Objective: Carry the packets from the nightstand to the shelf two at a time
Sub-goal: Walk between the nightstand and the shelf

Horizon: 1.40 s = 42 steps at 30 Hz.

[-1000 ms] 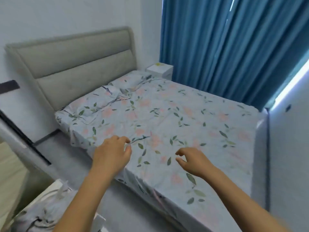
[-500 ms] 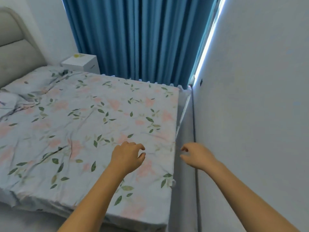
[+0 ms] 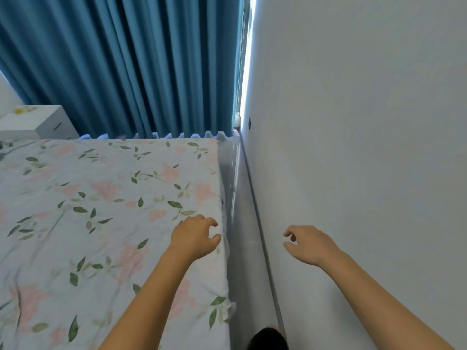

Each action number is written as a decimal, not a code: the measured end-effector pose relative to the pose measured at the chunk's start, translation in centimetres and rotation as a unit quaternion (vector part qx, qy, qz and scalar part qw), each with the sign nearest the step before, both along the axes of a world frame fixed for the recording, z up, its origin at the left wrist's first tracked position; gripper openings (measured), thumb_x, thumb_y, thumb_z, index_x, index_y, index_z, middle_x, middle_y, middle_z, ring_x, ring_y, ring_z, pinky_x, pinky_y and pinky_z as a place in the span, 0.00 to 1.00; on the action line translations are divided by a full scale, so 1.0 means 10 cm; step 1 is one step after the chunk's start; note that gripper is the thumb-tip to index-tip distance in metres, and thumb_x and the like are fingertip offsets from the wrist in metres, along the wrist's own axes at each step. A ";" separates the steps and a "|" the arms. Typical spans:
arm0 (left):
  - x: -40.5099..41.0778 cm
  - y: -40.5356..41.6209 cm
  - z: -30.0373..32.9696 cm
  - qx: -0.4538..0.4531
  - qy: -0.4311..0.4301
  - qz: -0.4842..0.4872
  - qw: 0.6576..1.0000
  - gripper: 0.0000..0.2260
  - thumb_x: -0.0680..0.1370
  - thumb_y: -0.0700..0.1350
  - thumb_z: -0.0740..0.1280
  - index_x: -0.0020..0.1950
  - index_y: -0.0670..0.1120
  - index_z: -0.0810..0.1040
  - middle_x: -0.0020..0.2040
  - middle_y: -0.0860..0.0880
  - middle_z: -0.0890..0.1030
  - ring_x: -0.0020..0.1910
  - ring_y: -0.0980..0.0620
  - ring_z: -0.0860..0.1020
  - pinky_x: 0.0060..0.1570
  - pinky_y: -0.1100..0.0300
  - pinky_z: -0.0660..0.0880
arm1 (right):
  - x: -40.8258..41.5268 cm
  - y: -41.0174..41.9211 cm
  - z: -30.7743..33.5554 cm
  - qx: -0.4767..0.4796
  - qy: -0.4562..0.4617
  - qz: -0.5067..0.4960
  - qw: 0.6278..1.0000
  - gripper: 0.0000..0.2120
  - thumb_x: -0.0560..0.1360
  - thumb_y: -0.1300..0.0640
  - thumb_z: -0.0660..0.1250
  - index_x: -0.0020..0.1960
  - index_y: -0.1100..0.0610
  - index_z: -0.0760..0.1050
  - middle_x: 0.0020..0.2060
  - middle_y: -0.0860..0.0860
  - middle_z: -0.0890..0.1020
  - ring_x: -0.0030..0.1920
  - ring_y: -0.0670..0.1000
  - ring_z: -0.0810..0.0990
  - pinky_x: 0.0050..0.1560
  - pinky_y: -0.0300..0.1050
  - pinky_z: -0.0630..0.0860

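One small yellow thing, too blurred and far off to tell whether it is a packet, lies on the white nightstand at the far left edge of the view, beside the head end of the bed. The nightstand is cut off by the frame, so only part of its top surface and one drawer front show; no label or writing can be read anywhere. The shelf is out of sight.

Both hands are held out in front with nothing in them. The left hand hangs over the bed's right corner, its fingers loosely curled and empty. The right hand is out over the narrow strip of floor near the white wall, fingers likewise loosely bent, thumb and forefinger apart.

The bed carries a pale sheet printed with pink flowers and green leaves. Blue curtains hang behind it, with a bright slit of daylight at their right edge. A dark rounded shape at the bottom edge is cut off and cannot be identified.
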<state>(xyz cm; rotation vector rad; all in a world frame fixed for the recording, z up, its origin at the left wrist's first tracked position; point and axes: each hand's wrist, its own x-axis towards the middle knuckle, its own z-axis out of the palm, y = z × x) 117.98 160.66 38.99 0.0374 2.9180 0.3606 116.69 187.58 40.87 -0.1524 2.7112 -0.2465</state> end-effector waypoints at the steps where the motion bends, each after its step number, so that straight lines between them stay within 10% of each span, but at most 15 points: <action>1: -0.17 0.05 -0.01 0.003 -0.002 -0.006 1.000 0.19 0.78 0.58 0.60 0.68 0.56 0.71 0.67 0.51 0.74 0.63 0.49 0.73 0.55 0.54 0.75 | -0.17 0.03 -0.01 0.005 0.001 0.000 1.000 0.19 0.79 0.47 0.59 0.68 0.49 0.70 0.63 0.48 0.77 0.61 0.50 0.77 0.60 0.47 0.74; 42: -7.93 -0.35 0.25 -0.013 0.006 0.036 0.999 0.23 0.79 0.57 0.59 0.73 0.54 0.64 0.68 0.53 0.74 0.64 0.51 0.75 0.60 0.55 0.72 | -8.57 -0.90 0.41 -0.032 -0.026 0.106 0.994 0.21 0.78 0.51 0.62 0.70 0.51 0.71 0.67 0.51 0.74 0.64 0.54 0.75 0.64 0.49 0.73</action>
